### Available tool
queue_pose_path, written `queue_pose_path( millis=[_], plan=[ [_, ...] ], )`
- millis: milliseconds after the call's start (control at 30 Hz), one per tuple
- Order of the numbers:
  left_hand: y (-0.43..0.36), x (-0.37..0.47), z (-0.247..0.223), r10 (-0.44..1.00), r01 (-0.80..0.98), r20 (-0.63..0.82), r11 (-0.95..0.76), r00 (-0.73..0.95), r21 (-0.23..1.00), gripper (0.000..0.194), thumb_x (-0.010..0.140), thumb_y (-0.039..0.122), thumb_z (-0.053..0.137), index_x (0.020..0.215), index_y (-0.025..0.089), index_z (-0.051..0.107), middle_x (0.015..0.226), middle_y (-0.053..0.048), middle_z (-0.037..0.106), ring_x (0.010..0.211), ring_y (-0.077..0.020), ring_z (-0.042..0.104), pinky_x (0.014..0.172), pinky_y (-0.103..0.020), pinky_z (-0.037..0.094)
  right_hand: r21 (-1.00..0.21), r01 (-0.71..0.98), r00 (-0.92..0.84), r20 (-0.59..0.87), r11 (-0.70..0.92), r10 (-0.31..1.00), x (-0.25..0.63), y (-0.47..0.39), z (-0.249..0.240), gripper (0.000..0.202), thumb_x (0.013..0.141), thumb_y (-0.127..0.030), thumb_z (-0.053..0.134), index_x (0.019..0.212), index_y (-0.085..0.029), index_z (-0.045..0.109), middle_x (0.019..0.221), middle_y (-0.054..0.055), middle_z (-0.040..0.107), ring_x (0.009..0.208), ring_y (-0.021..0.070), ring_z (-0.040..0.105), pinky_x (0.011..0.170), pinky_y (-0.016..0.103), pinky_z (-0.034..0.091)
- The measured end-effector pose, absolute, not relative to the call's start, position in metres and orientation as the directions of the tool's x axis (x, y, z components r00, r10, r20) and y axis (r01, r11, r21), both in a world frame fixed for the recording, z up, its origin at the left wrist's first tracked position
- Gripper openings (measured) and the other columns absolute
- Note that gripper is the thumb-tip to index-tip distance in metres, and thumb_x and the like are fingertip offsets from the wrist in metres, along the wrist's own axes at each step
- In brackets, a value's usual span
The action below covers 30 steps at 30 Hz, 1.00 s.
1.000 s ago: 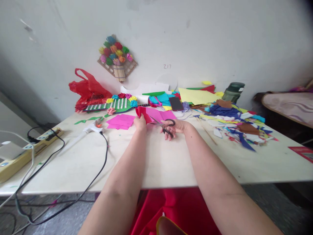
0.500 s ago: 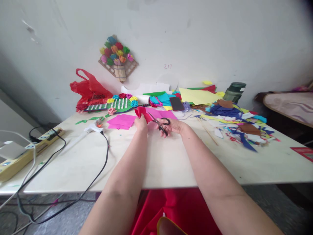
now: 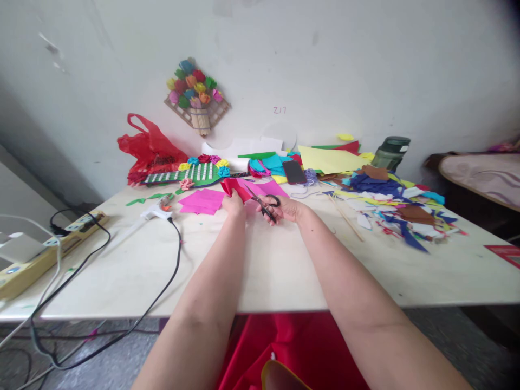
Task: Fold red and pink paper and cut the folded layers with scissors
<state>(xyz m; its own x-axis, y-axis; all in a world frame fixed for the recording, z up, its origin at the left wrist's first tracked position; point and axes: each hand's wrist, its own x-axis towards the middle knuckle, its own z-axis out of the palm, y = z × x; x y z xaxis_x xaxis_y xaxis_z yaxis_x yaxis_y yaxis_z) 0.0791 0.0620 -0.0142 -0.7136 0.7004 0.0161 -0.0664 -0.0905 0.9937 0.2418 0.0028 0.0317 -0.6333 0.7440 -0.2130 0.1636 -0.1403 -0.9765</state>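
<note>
My left hand [image 3: 233, 205] is closed on a folded piece of red paper [image 3: 239, 189], held just above the table. In my right hand [image 3: 286, 208] is a pair of scissors [image 3: 266, 207] with black handles, fingers through the loops. The blades point left and up, beside the red paper's right edge; whether they touch it I cannot tell. Under and around my hands lie pink paper sheets [image 3: 201, 201], with more behind the scissors.
A hot glue gun [image 3: 157, 211] with a black cord lies left, near a power strip [image 3: 52, 252]. Behind are a flower-decorated green panel [image 3: 203, 172], a red plastic bag [image 3: 148, 143] and a phone [image 3: 294, 172]. A wooden stick [image 3: 345, 216], colored scraps [image 3: 406, 214] and a bottle [image 3: 390, 153] are right.
The red paper has tilted and shifted slightly left in my left hand. My right hand and the scissors have moved a little, with the handles drawn closer together.
</note>
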Motion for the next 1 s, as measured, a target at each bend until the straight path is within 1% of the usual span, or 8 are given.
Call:
queue_pose_path(
  millis=[100,233,500,733,867,1000],
  plan=[
    [0.0601,0.0804,-0.0122,0.722,-0.161,-0.053,-0.082,-0.690,0.984,0.020,0.080,0.027,0.050,0.084,0.011,0.061,0.062,-0.004,0.056,0.062,-0.0161,0.059,0.056,-0.025,0.044,-0.978,0.157,-0.637,-0.207,-0.138,0.743,0.2420,0.0025,0.0323,0.043,0.089,-0.051,0.040,0.096,-0.012,0.056,0.056,0.003,0.060,0.043,0.0126,0.058,0.035,0.018,0.039],
    [0.0567,0.0815,-0.0089,0.736,-0.209,-0.073,-0.095,-0.673,0.973,0.019,0.080,0.027,0.050,0.081,0.011,0.059,0.061,-0.003,0.054,0.058,-0.0148,0.057,0.054,-0.025,0.043,-0.978,0.165,-0.637,-0.205,-0.128,0.743,0.2405,0.0025,0.0316,0.043,0.088,-0.052,0.042,0.095,-0.012,0.056,0.057,0.002,0.061,0.044,0.0129,0.059,0.035,0.018,0.039],
    [0.0566,0.0798,-0.0081,0.724,-0.181,-0.082,-0.059,-0.685,0.982,0.020,0.080,0.029,0.049,0.077,0.011,0.058,0.058,-0.003,0.051,0.052,-0.0132,0.052,0.048,-0.024,0.039,-0.976,0.182,-0.622,-0.211,-0.124,0.754,0.2352,0.0001,0.0327,0.042,0.086,-0.054,0.045,0.091,-0.013,0.055,0.056,0.001,0.059,0.043,0.0118,0.057,0.033,0.018,0.037],
    [0.0546,0.0800,-0.0064,0.719,-0.177,-0.092,-0.044,-0.689,0.983,0.022,0.082,0.030,0.048,0.076,0.011,0.058,0.055,-0.002,0.050,0.046,-0.0121,0.049,0.045,-0.023,0.037,-0.979,0.162,-0.631,-0.197,-0.121,0.750,0.2326,-0.0018,0.0323,0.049,0.080,-0.061,0.049,0.091,-0.013,0.054,0.055,0.000,0.058,0.042,0.0108,0.056,0.033,0.018,0.037],
    [0.0556,0.0792,-0.0069,0.711,-0.169,-0.092,-0.038,-0.697,0.985,0.025,0.083,0.031,0.046,0.078,0.011,0.059,0.056,-0.003,0.052,0.047,-0.0130,0.051,0.045,-0.024,0.037,-0.981,0.152,-0.637,-0.190,-0.119,0.747,0.2329,-0.0016,0.0316,0.048,0.081,-0.061,0.049,0.091,-0.014,0.054,0.055,0.000,0.057,0.042,0.0106,0.056,0.033,0.017,0.037],
    [0.0571,0.0783,-0.0081,0.708,-0.167,-0.077,-0.059,-0.702,0.984,0.024,0.082,0.031,0.046,0.079,0.011,0.060,0.060,-0.004,0.055,0.052,-0.0138,0.054,0.048,-0.024,0.039,-0.981,0.150,-0.638,-0.191,-0.123,0.746,0.2339,-0.0009,0.0309,0.048,0.081,-0.060,0.049,0.090,-0.014,0.054,0.056,0.000,0.057,0.042,0.0098,0.055,0.033,0.017,0.036]
  ],
)
